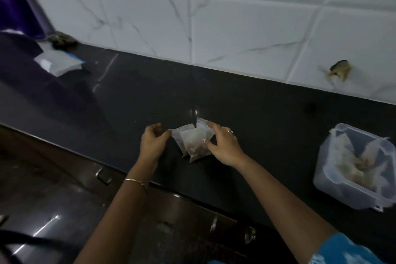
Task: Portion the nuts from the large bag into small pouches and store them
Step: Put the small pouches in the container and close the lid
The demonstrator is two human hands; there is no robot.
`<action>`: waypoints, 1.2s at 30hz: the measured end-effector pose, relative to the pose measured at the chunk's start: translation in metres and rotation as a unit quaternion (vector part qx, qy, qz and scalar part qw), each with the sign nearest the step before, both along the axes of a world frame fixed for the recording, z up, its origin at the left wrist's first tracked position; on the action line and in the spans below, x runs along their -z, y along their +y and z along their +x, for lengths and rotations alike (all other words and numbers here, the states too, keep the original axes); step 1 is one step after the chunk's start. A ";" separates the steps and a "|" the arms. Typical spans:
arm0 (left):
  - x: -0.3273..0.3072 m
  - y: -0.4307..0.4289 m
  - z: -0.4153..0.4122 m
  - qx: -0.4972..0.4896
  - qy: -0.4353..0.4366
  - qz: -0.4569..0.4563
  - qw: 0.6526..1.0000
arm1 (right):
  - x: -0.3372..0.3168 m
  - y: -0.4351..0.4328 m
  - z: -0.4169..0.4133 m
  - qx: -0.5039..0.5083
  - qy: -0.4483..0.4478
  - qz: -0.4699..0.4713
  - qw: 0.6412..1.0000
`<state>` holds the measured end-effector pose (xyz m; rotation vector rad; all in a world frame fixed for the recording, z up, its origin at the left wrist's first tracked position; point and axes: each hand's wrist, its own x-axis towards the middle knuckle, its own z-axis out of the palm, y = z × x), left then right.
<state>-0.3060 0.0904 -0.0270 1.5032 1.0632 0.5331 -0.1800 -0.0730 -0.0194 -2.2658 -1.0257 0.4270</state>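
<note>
- a few small pouches (192, 142) with pale bits inside lay in a little pile on the dark table (267, 118), near the middle.
- the left hand (154, 141) pinched the left corner of the pile.
- the right hand (222, 146) held the right edge with thumb and fingers.
- a clear box (327, 156) stood on the table far off to the right, lid off, with crinkly plastic in it.
- some flat empty pouches (59, 63) lay far to the left, near the white wall (235, 17).
</note>
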 end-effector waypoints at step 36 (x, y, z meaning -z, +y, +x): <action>-0.078 -0.202 0.152 0.346 -0.168 -0.092 0.919 | -0.082 -0.251 0.055 0.397 0.063 0.350 0.846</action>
